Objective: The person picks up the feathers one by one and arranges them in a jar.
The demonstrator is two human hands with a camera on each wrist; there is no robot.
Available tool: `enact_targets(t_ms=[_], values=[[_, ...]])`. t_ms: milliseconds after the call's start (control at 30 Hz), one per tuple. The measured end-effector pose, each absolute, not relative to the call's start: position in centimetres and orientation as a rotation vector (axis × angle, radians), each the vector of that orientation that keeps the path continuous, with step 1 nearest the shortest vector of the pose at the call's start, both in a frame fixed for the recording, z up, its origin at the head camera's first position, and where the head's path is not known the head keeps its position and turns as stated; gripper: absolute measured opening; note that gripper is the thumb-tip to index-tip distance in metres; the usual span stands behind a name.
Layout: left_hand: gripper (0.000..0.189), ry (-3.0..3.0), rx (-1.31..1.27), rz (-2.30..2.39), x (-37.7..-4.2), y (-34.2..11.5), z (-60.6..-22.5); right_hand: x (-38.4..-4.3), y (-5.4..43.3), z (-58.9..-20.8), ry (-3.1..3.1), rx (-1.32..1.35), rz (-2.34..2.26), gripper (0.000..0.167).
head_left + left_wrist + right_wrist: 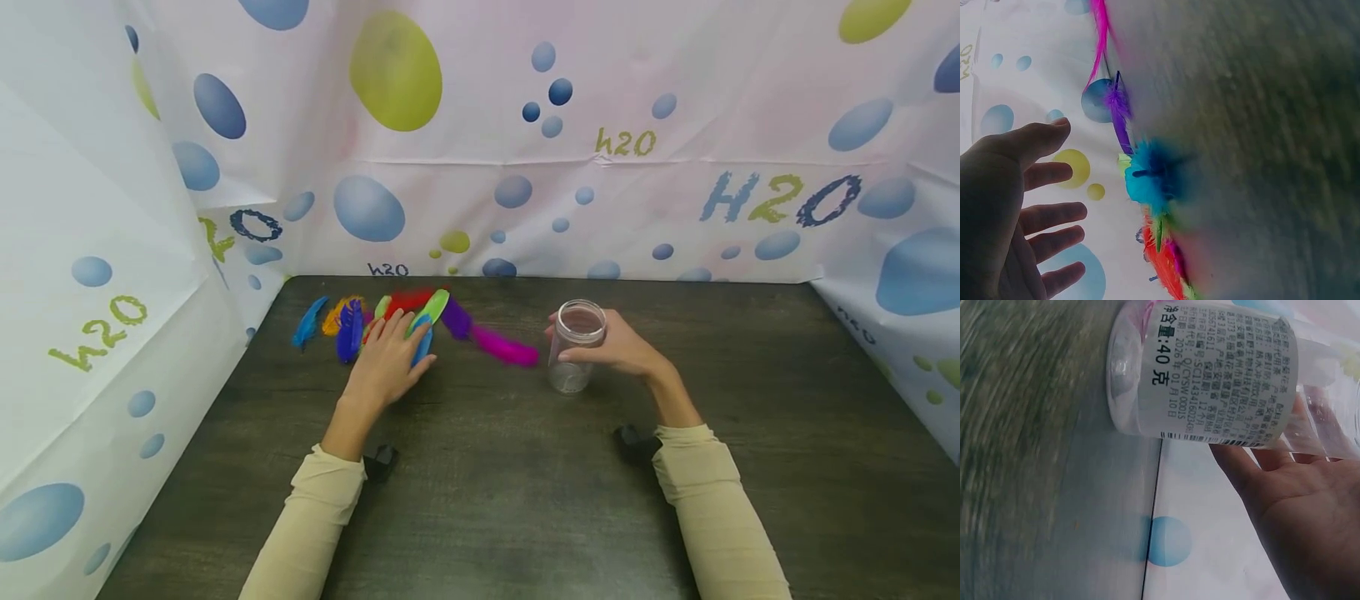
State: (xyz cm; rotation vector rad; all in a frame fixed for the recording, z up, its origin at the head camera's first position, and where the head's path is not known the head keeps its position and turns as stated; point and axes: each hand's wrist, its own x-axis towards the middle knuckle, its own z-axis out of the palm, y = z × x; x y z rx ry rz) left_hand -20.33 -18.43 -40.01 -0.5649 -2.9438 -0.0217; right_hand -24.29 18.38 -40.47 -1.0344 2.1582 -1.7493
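Centre-left, our left hand (pixel 382 360) lies spread over feathers (pixel 349 331), likely light, best quill-pinched; centre-right, our right hand (pixel 618 344) grips a jar (pixel 572 373).

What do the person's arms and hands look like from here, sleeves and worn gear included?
The left sleeve and right sleeve are pale cream, long and wrinkled, ending near the wrists. A small black block shows beside each cuff: left block, right block. The left hand and right hand wear no gloves; I see no rings.
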Motion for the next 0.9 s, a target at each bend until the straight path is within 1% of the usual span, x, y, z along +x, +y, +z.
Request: enact_targets(t_ms=[167, 633, 900], values=[[0.056, -2.937, -0.567, -0.032, -20.3, -18.5, -39.8, -24.1, 17.9, -40.3, 2.112, -1.054, -1.755, 0.051], [0.057, -2.944, -0.559, -0.028, -20.5, -18.4, -39.2, -23.7, 16.5, -40.0, 2.071, -1.073, -1.744, 0.048], [0.056, -2.961, -0.544, -0.058, -20.8, -18.5, -38.9, -23.8, 15.7, -39.8, 2.052, -1.087, -1.729, 0.05]])
